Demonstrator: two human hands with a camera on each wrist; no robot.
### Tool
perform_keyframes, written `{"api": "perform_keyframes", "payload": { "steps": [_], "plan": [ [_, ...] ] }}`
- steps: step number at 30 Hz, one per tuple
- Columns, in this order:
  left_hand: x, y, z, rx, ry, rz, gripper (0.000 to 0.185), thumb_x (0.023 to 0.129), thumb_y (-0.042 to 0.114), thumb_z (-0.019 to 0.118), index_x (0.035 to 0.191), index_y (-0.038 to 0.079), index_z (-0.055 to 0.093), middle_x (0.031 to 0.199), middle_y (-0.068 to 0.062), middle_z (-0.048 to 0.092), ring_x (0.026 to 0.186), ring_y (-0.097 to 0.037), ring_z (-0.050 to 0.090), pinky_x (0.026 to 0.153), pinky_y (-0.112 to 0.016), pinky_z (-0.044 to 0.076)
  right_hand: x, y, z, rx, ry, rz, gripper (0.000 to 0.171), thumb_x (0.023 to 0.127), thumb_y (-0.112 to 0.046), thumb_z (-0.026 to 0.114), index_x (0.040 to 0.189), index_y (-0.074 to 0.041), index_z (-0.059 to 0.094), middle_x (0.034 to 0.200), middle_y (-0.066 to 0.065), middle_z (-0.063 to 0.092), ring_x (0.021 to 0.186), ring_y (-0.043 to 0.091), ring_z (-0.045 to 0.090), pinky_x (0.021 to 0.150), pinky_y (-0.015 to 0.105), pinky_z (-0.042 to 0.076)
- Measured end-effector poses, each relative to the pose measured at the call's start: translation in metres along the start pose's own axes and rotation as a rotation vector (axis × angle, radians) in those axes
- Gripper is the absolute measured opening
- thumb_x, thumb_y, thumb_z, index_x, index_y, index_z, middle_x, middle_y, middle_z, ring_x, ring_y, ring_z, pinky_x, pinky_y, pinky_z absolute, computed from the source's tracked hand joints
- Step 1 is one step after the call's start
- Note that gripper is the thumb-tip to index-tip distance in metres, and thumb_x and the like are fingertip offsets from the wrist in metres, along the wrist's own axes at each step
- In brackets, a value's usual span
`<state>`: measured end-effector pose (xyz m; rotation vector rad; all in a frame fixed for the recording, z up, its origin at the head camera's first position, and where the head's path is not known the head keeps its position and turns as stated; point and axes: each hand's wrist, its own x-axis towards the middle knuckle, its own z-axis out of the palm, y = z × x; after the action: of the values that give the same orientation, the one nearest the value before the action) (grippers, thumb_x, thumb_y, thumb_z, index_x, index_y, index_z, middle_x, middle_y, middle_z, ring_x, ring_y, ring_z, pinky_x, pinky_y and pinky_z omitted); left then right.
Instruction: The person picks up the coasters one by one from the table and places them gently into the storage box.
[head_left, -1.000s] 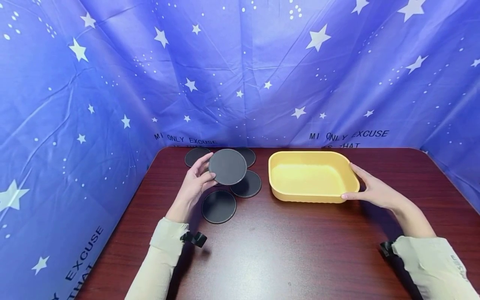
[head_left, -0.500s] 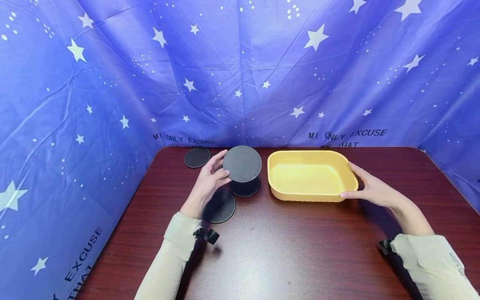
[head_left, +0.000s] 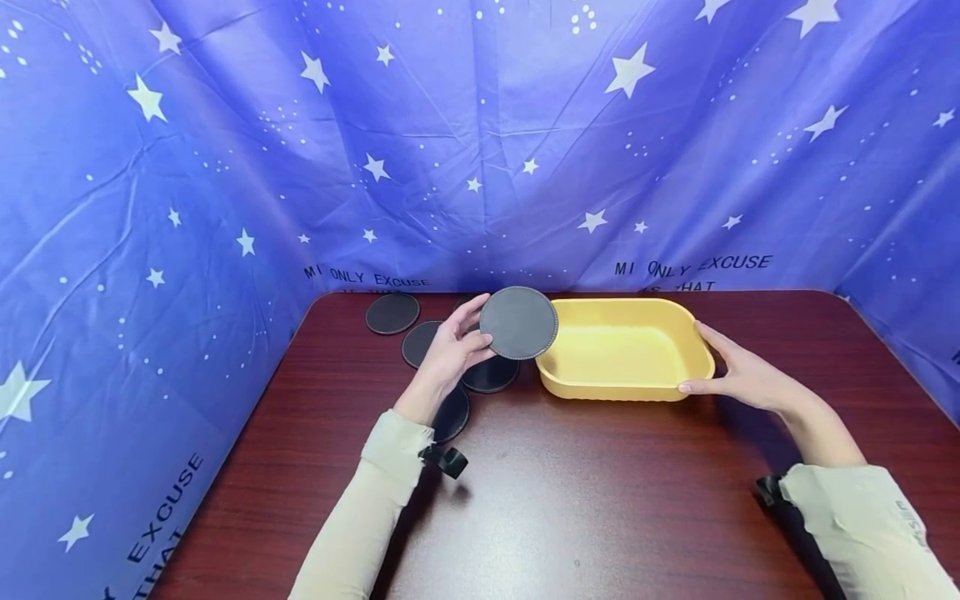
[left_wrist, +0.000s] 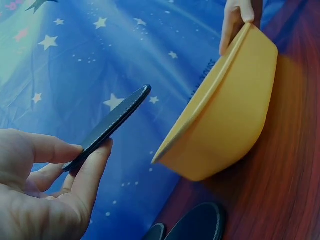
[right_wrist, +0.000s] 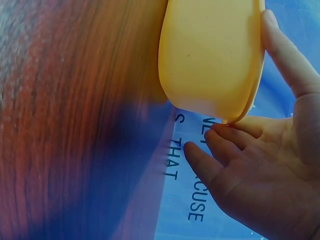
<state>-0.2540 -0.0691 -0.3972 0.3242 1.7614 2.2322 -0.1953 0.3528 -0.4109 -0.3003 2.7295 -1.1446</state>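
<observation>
A round black coaster (head_left: 519,323) with a stitched edge is pinched between the thumb and fingers of my left hand (head_left: 448,354). In the head view it overlaps the left end of a yellow plastic bin (head_left: 615,390); the left wrist view shows the coaster (left_wrist: 110,122) tilted and apart from the bin (left_wrist: 225,115). My right hand (head_left: 753,377) holds the bin's right end, thumb at the front corner and fingers behind. From the right wrist, the thumb of that hand (right_wrist: 260,170) touches the rim. Nothing is visible inside the bin.
More black coasters lie flat on the dark red wooden table (head_left: 570,500): a far left coaster (head_left: 393,314), a near coaster (head_left: 452,414) and several around my left hand, partly hidden by it. A blue star-printed cloth (head_left: 420,125) hangs behind the table.
My left hand has carried the coaster rightward from above the other coasters to the bin's left end. My right hand and the bin have stayed in place.
</observation>
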Motion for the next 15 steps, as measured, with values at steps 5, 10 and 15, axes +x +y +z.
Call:
{"api": "perform_keyframes", "payload": {
  "steps": [5, 10, 15],
  "plan": [
    [0.01, -0.004, 0.015, 0.028, -0.015, -0.012, 0.069, 0.093, -0.013, 0.048, 0.155, 0.013, 0.035, 0.145, -0.019, 0.047, 0.088, -0.002, 0.064, 0.071, -0.018, 0.058, 0.003, -0.004, -0.003, 0.0, 0.0, -0.002, 0.115, 0.081, -0.025, 0.081, 0.158, 0.002, 0.001, 0.162, 0.033, 0.007, 0.147, 0.054, 0.01, 0.112, 0.077, 0.014],
    [0.018, -0.012, 0.034, 0.036, -0.019, -0.043, 0.068, 0.091, -0.014, 0.048, 0.153, 0.014, 0.039, 0.144, -0.021, 0.049, 0.086, -0.004, 0.063, 0.069, -0.018, 0.057, 0.002, -0.005, -0.002, 0.033, -0.007, 0.003, 0.114, 0.082, -0.023, 0.08, 0.159, 0.001, -0.001, 0.163, 0.032, 0.007, 0.146, 0.053, 0.01, 0.112, 0.077, 0.013],
    [0.03, -0.023, 0.061, 0.041, -0.038, -0.072, 0.068, 0.089, -0.018, 0.044, 0.151, 0.011, 0.042, 0.141, -0.022, 0.05, 0.091, -0.011, 0.062, 0.072, -0.022, 0.06, -0.002, -0.002, 0.002, 0.044, 0.004, -0.009, 0.113, 0.082, -0.023, 0.08, 0.158, 0.001, 0.0, 0.162, 0.033, 0.007, 0.146, 0.053, 0.01, 0.114, 0.075, 0.011]
  ]
}}
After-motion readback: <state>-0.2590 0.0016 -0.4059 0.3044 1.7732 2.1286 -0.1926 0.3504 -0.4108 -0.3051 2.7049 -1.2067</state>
